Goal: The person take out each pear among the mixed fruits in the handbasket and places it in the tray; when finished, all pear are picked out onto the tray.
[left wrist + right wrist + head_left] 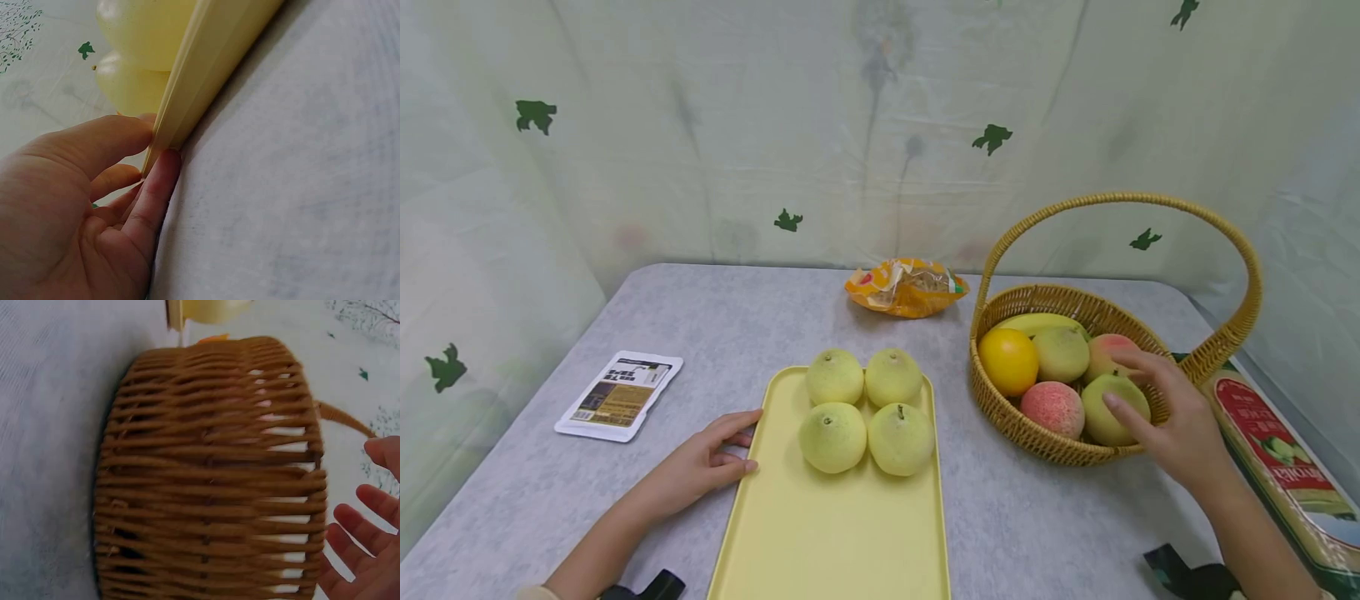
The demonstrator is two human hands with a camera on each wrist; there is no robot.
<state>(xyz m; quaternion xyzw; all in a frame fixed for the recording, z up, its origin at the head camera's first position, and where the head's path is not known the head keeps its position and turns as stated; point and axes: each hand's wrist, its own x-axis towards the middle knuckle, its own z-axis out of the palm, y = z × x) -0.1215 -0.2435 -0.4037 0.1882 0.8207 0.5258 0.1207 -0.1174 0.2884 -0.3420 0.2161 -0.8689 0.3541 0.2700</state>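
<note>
My left hand (696, 467) holds the left edge of a yellow tray (835, 542), with fingertips at its rim (181, 94) in the left wrist view. Several round yellow-green fruits (832, 437) stand grouped towards the tray's far end. Above the right side of a wicker basket (1037, 442), my right hand (1180, 417) has its thumb and fingers spread over a green fruit (1116, 408); contact is unclear. In the right wrist view the fingers of this hand (369, 544) are apart beside the basket wall (212, 475), with no fruit seen between them.
Also in the basket are an orange (1008, 362), a pink fruit (1052, 409), a peach (1107, 354), another green fruit (1060, 353) and a banana (1037, 322). An orange packet (907, 288) lies at the back, a white pouch (619, 396) left, a green-red package (1285, 458) right.
</note>
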